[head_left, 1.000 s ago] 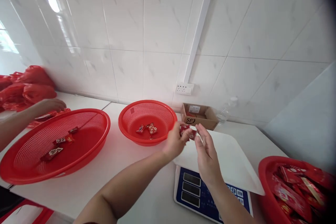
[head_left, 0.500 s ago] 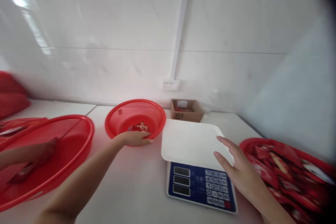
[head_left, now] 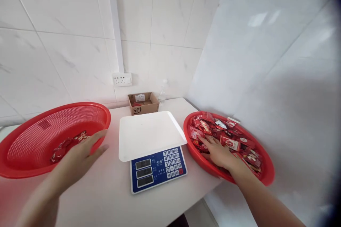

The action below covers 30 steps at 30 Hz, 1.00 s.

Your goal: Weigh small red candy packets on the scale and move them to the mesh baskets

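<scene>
My right hand (head_left: 217,150) lies with spread fingers on the small red packets (head_left: 230,143) that fill the red basket (head_left: 268,170) at the right. It touches the packets but lifts none. My left hand (head_left: 86,152) hovers in front of the rim of another red basket (head_left: 77,108) at the left, its fingers apart and nothing in them. A few red packets (head_left: 68,145) lie at the bottom of that basket, partly hidden by the hand. Between the hands stands a digital scale (head_left: 160,170) with a bare white tray (head_left: 149,133) on top.
Behind the scale is a small cardboard box (head_left: 145,104) with something red inside, beside a clear plastic bottle (head_left: 162,91). A wall socket (head_left: 122,79) is above the white table (head_left: 112,198). A wall closes off the right side behind the full basket.
The view has swung right. My right hand has gone from beside the scale tray into the full basket. My left hand has drawn back from the left basket's rim. The co-worker's hand has left view.
</scene>
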Available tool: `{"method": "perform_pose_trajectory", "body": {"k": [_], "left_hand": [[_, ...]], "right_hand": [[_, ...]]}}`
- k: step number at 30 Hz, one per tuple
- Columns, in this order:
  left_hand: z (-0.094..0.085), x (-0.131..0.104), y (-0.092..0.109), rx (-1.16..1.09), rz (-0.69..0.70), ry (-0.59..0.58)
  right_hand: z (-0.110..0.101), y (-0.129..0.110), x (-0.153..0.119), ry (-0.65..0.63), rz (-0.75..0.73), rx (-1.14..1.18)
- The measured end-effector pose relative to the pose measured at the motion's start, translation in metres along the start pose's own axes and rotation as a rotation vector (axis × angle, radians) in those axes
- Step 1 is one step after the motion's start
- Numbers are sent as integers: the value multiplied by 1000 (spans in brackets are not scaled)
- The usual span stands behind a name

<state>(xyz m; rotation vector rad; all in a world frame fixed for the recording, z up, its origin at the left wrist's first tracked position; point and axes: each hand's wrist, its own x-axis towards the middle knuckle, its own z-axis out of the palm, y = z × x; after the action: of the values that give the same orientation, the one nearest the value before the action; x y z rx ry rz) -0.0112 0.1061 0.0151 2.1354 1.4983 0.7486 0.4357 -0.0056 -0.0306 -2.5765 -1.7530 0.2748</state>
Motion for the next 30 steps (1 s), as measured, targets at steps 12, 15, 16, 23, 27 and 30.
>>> {"method": "perform_pose_trajectory", "body": {"k": [12, 15, 16, 23, 27, 30], "left_hand": [[60, -4, 47, 32, 151, -190], [58, -4, 39, 4, 125, -177], [57, -4, 37, -2, 112, -172], [53, -6, 32, -27, 99, -112], [55, -8, 32, -46, 117, -102], [58, -9, 32, -59, 146, -102]], "right_hand": [[-9, 17, 18, 134, -57, 65], [-23, 24, 21, 210, -18, 138], [-27, 26, 22, 240, -5, 157], [-59, 21, 31, 435, 50, 241], [-68, -25, 32, 461, -116, 469], [-58, -82, 36, 344, -328, 625]]}}
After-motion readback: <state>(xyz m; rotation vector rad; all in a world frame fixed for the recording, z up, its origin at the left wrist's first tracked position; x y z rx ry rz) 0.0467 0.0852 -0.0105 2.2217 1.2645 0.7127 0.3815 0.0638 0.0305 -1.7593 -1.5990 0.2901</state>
